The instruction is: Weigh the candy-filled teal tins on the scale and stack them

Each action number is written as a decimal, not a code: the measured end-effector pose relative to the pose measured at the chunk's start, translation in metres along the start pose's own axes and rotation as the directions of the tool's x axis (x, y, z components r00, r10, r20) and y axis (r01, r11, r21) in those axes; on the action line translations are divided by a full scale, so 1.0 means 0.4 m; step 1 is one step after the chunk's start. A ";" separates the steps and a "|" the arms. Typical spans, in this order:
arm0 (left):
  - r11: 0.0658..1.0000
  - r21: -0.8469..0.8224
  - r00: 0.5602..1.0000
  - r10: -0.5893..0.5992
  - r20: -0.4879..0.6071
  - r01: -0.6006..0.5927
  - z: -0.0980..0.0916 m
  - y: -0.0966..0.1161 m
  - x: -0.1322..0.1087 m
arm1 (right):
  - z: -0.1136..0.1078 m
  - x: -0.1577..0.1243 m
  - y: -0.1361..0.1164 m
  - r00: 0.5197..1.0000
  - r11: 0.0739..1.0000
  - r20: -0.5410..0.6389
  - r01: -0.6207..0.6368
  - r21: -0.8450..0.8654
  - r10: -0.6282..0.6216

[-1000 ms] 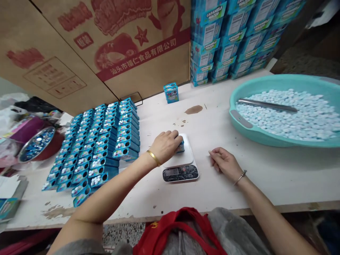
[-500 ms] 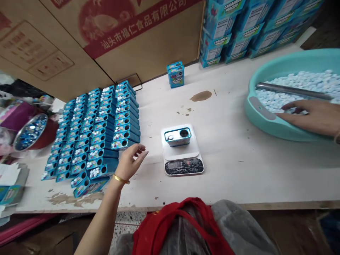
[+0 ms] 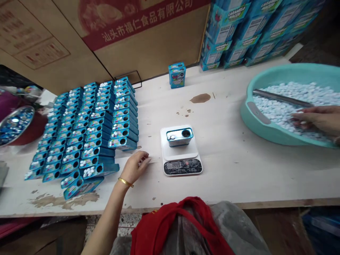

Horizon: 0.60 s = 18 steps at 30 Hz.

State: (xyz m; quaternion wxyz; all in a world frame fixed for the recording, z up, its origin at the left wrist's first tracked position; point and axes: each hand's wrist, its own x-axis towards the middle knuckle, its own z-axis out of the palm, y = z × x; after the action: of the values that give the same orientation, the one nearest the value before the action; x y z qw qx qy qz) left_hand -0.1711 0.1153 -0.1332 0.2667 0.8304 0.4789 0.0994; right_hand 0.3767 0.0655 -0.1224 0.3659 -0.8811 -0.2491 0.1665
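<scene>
My left hand (image 3: 135, 167) rests on the white table (image 3: 225, 184) with loosely curled fingers, holding nothing. It lies between the rows of blue mint tins (image 3: 87, 134) and a digital kitchen scale (image 3: 182, 167). On the scale's white platform lies a blue tin (image 3: 179, 137), its open side up, showing a few white mints and a round hole. My right hand (image 3: 316, 120) reaches into a teal plastic basin (image 3: 255, 117), with its fingertips among pale blue mints (image 3: 278, 113). Anything between those fingers is hidden.
A steel bar (image 3: 281, 98) lies across the mints. One upright tin (image 3: 177, 75) stands at the back, before stacked blue cartons (image 3: 233, 39) and a printed cardboard sheet (image 3: 143, 35). A metal bowl (image 3: 14, 124) sits beyond the table's left side.
The tin now lies on the scale, and my left hand has moved off it toward the rows. My right hand has moved into the basin. The scale's display has gone from a low reading to a higher one.
</scene>
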 end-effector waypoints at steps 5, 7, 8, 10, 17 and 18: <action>1.000 0.014 1.000 -0.013 0.011 0.013 0.008 -0.002 -0.003 | 0.008 -0.176 -0.187 0.966 0.923 0.257 -0.075 0.378 -0.027; 1.000 0.014 1.000 -0.023 0.014 0.022 0.008 0.003 -0.004 | 0.034 -0.260 -0.271 0.888 0.914 0.400 0.053 0.402 -0.227; 1.000 0.010 1.000 -0.025 0.016 0.025 0.008 0.006 -0.005 | 0.051 -0.299 -0.309 0.819 0.903 0.474 0.117 0.413 -0.323; 1.000 -0.004 1.000 -0.026 0.018 0.026 0.009 0.011 -0.009 | 0.094 -0.366 -0.373 0.655 0.885 0.609 0.221 0.410 -0.446; 0.999 -0.044 0.999 -0.033 -0.009 0.033 0.026 0.002 -0.044 | 0.211 -0.454 -0.455 0.347 0.584 0.663 0.794 0.169 -0.663; 0.998 -0.052 0.999 -0.033 -0.016 0.032 0.028 0.000 -0.047 | 0.219 -0.454 -0.455 0.322 0.539 0.680 0.833 0.129 -0.659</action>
State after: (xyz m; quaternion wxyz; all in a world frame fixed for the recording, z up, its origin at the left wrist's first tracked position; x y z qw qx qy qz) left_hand -0.1761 0.0955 -0.1408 0.2854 0.8146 0.4919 0.1145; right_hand 0.1285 0.1236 -0.0289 0.1751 -0.5789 -0.7583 0.2433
